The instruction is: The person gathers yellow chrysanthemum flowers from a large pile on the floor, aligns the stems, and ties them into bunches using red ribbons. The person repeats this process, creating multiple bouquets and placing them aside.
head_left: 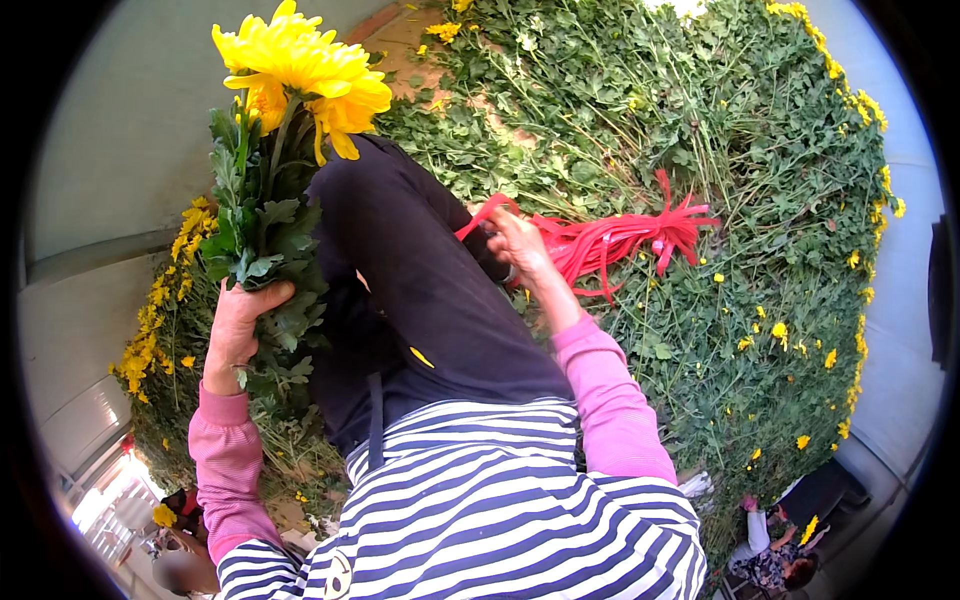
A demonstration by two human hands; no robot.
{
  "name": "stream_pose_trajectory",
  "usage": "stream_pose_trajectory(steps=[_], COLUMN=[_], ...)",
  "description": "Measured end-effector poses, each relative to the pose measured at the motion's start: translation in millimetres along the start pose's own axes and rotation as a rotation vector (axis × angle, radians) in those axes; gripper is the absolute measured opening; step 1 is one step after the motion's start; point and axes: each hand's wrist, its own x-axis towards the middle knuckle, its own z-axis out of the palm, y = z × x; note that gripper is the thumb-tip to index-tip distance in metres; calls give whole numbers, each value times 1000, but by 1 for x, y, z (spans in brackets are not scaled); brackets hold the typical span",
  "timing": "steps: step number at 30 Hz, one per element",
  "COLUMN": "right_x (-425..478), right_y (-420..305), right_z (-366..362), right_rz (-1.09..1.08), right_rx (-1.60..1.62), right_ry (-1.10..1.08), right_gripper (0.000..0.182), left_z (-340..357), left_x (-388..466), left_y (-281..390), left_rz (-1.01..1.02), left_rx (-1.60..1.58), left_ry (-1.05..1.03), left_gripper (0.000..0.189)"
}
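My left hand (251, 307) is closed around the leafy stems of a bunch of yellow chrysanthemums (307, 67), held upright at the upper left with the large blooms at the top. My right hand (517, 244), beyond my right knee, pinches one red plastic strip (486, 213) between thumb and fingers. Just past that hand a bundle of red plastic strips (622, 238), gathered near its far end, lies on cut green stems. The lower stems of the bunch are partly hidden by my left hand and the leaves.
Cut chrysanthemum stems (750, 322) are heaped along the right, with yellow blooms at the outer edge. More yellow chrysanthemums (154, 315) lie at the left beside a pale wall (127, 135). Another person (776, 562) is at the lower right, and one more (184, 559) at the lower left.
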Motion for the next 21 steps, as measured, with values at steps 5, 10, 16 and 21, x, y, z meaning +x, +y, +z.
stream_pose_trajectory(steps=[5,10,16,21], right_x=[8,11,-5,-34], right_y=[-36,-101,-128,-121], right_z=[23,-74,-27,37], right_rz=[-168,-497,-481,-556], right_rx=[403,664,336,-269], right_ry=[-62,142,3,-50], right_gripper=[20,13,15,9], left_z=[-10,-16,-18,-22], left_x=[-6,-9,-16,-32], left_y=[-2,3,1,13], left_rz=[-33,-3,29,72], left_rx=[9,-20,-59,-62], left_ry=[25,36,17,-60], left_gripper=[38,41,44,48])
